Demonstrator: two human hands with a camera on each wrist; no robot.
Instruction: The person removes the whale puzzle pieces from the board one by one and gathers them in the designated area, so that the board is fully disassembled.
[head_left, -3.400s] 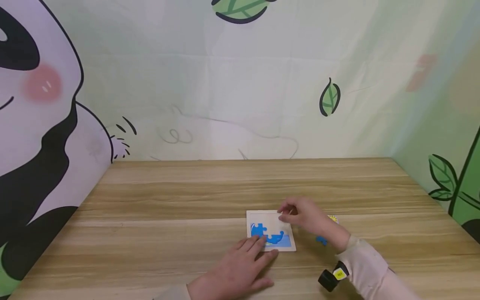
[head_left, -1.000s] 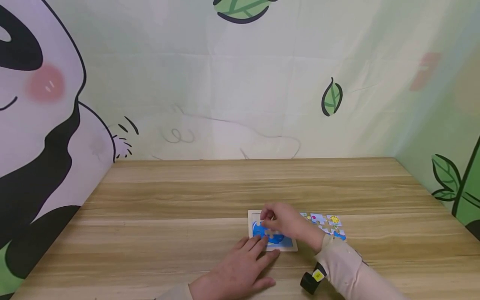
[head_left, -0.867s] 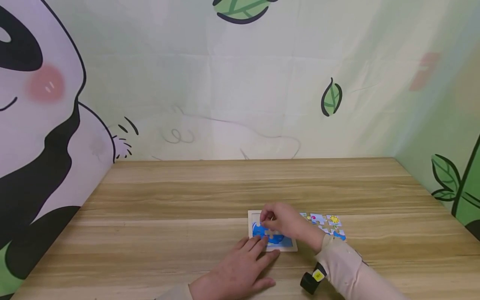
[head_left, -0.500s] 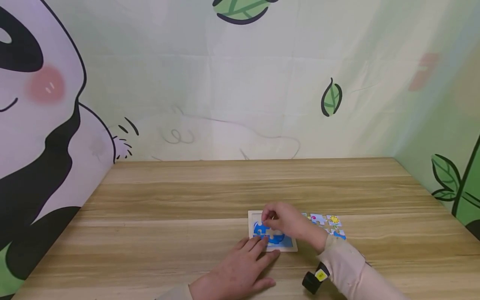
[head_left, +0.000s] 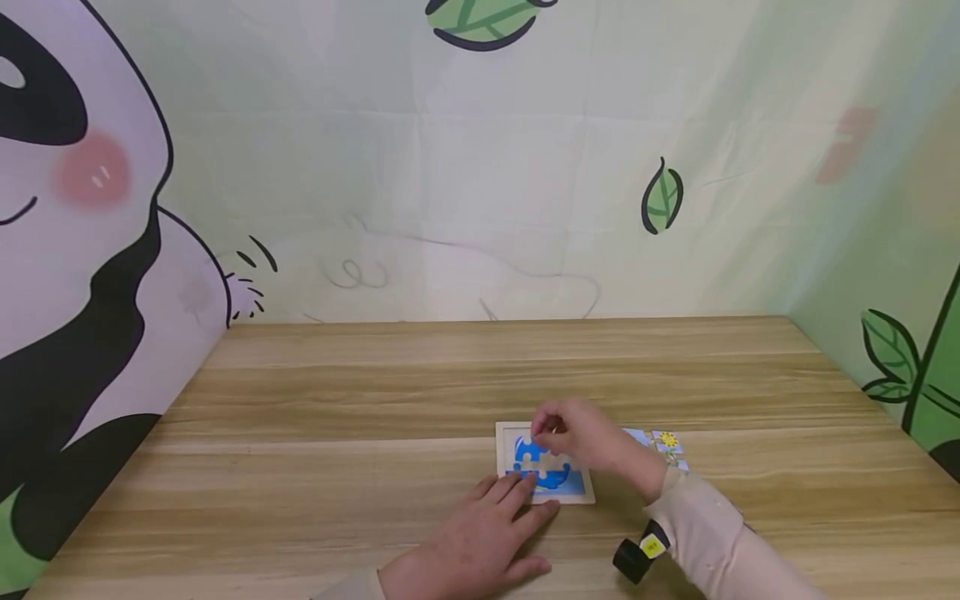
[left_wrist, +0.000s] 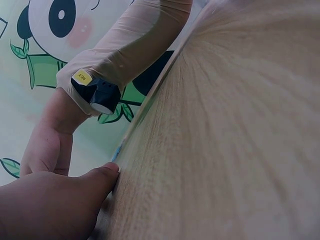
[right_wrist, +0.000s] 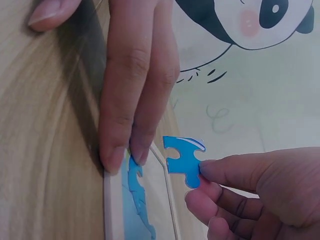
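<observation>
My right hand point(head_left: 588, 437) pinches a blue puzzle piece point(right_wrist: 184, 161) between thumb and fingers. In the right wrist view this piece, with a white stripe along one edge, is held up off the puzzle board point(right_wrist: 171, 200). Seen from the head, it is over the left-middle part of the light-framed board point(head_left: 587, 493). Blue pieces point(head_left: 555, 478) lie along the board's lower part. My left hand point(head_left: 468, 533) lies with fingers extended, its fingertips on the board's lower left edge; in the left wrist view, the thumb point(left_wrist: 106, 172) shows against the table.
Several loose puzzle pieces point(head_left: 666, 442), one with a yellow sun, lie on the wooden table point(head_left: 337, 392) right of the board, partly behind the right forearm. A black wrist camera point(head_left: 633, 560) hangs under the right sleeve. A wall with painted leaves stands behind.
My right hand moved left over the board, then slightly back right; the blue piece with the white stripe has shifted right with it. The left hand stays in place on the board.
</observation>
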